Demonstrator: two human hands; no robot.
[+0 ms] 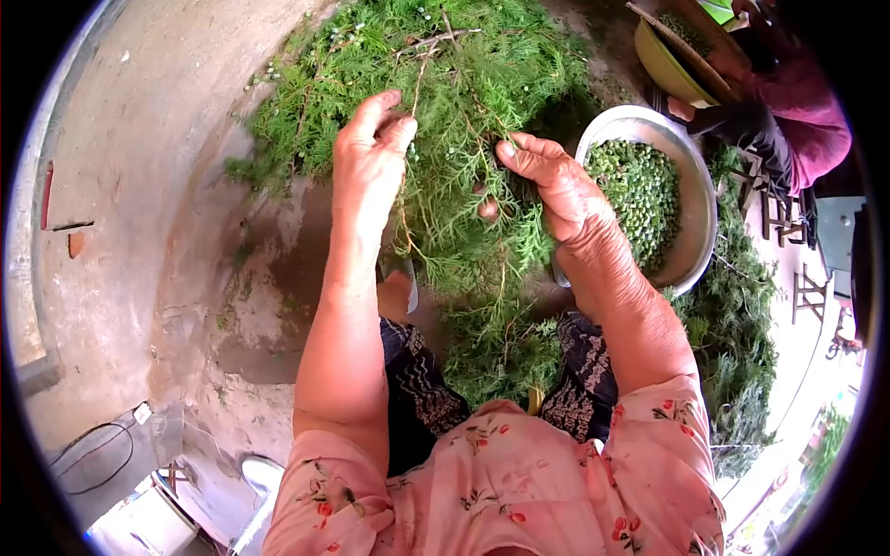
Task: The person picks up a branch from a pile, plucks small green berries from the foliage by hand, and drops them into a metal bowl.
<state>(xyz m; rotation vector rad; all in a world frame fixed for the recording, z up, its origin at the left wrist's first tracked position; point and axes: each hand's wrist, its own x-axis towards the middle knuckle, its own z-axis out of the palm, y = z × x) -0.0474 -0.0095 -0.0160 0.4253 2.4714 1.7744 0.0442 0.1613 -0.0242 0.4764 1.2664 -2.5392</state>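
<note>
My left hand (373, 153) is closed, with thumb and forefinger pinching a thin brown stem of a feathery green conifer branch (454, 199). That branch hangs between both hands and down toward my lap. On its other side my right hand (556, 181) is closed too, thumb and forefinger pressed together at a sprig of it. Whether a small cone is in that pinch is hidden. Just past my right wrist stands a metal basin (705, 199) holding many small green cones (635, 195).
A big heap of cut greenery (519, 56) lies ahead of me; more sprigs (505, 357) lie between my knees. Darker foliage (732, 343) spreads along the right. At upper right, another person in a purple sleeve (811, 120) sits near a yellow bowl (672, 69). A wall (185, 111) runs on the left.
</note>
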